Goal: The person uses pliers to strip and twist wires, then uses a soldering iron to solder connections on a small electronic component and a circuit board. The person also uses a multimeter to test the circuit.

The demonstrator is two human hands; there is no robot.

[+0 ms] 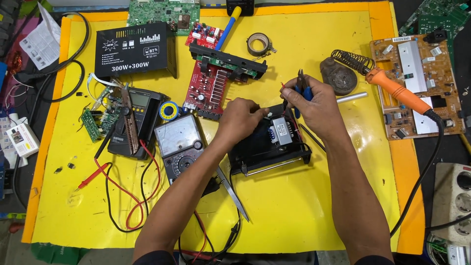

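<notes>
Black chassis (267,147) with grey transformer (280,131) sits mid-mat, just near of both hands. Right hand (314,100) closed around blue-handled cutters (301,83), tips at thin red wire (283,88) above the transformer. Left hand (240,118) pinches the wire end beside it. Risk, judged: cutters nick the wrong lead or slip toward fingers. Orange soldering iron (395,91) far right, analog meter (179,142) left.

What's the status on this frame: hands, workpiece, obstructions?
Right hand grips blue-handled cutters. Left hand pinches a wire over the black chassis with its transformer. Tweezers alongside, clear.
</notes>
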